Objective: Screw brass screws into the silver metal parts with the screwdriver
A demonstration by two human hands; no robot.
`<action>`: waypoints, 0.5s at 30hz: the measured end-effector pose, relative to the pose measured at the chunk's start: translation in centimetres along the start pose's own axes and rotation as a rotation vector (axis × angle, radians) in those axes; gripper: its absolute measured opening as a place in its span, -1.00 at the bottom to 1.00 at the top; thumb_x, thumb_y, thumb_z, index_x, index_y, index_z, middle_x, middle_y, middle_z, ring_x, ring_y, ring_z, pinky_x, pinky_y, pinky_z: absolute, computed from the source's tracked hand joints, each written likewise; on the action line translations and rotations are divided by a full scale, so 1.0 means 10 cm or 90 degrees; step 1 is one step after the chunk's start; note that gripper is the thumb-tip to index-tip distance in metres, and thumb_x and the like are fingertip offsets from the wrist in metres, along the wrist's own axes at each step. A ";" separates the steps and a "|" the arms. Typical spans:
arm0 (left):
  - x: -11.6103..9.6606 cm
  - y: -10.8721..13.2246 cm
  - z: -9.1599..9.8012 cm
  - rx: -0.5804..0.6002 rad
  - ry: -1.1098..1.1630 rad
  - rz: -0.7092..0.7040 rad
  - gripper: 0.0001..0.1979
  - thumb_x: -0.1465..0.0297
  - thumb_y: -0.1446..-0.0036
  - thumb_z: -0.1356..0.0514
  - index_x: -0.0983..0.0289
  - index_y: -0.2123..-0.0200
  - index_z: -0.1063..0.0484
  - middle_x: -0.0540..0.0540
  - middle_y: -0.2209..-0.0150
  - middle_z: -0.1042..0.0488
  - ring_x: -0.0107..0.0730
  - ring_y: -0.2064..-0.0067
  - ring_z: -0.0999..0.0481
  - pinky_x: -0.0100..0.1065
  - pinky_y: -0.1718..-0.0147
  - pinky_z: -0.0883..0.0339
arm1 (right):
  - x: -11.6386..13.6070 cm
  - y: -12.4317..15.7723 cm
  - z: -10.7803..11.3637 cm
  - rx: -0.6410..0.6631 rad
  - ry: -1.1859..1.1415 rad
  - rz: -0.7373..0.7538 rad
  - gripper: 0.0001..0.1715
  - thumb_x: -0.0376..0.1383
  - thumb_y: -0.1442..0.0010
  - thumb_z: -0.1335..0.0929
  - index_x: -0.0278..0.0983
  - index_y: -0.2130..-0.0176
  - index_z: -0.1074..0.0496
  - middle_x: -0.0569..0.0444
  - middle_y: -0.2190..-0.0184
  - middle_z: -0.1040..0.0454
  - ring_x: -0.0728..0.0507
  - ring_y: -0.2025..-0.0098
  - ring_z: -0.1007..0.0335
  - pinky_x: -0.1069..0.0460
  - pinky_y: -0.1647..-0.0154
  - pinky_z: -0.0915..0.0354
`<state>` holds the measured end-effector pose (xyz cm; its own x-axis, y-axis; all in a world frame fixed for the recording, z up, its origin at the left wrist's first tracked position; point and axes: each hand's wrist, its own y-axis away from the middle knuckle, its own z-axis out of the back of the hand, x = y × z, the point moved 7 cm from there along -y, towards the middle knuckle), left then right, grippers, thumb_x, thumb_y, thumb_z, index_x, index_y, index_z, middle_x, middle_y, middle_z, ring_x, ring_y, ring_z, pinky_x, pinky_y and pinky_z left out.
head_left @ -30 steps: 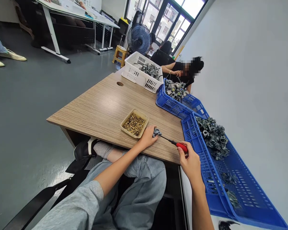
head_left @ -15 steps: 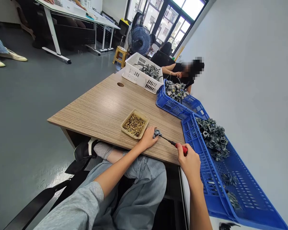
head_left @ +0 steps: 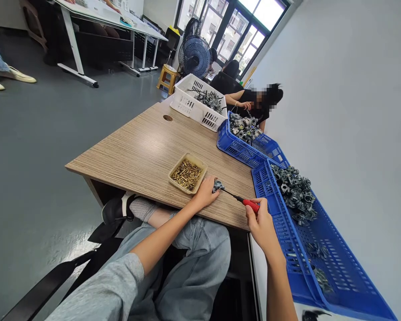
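Observation:
My left hand (head_left: 205, 193) is closed on a small grey metal part (head_left: 218, 185) and presses it onto the wooden table (head_left: 143, 151). My right hand (head_left: 262, 225) grips the red handle of a screwdriver (head_left: 245, 202), whose thin shaft runs to the part. A tan tray of brass screws (head_left: 187, 173) lies just left of my left hand.
A long blue crate (head_left: 289, 249) with several grey metal parts lies to my right along the wall. A second blue crate (head_left: 240, 149) and a white basket (head_left: 195, 107) of parts stand farther back. A seated person works at the table's far end, near a fan (head_left: 194, 55).
Both hands keep their hold; my right hand with the screwdriver handle has shifted slightly. The view has drifted a little.

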<state>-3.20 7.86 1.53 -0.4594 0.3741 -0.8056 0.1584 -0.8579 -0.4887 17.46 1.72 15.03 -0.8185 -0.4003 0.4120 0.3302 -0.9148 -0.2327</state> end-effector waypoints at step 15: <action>0.03 0.00 -0.01 -0.010 -0.009 -0.005 -0.53 0.44 -0.20 -0.26 0.22 -0.17 -0.32 0.24 -0.09 -0.48 0.01 -0.16 -0.51 0.05 -0.24 -0.39 | -0.11 -0.04 0.00 -0.012 -0.055 -0.042 -0.54 0.13 -0.46 -0.25 -0.15 -0.06 -0.27 0.07 0.33 -0.55 -0.20 0.37 -0.47 -0.03 0.31 -0.29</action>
<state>-3.27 7.95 1.28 -0.4727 0.3754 -0.7972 0.1684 -0.8495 -0.4999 18.27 2.53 14.69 -0.7948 -0.3424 0.5010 0.2670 -0.9387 -0.2181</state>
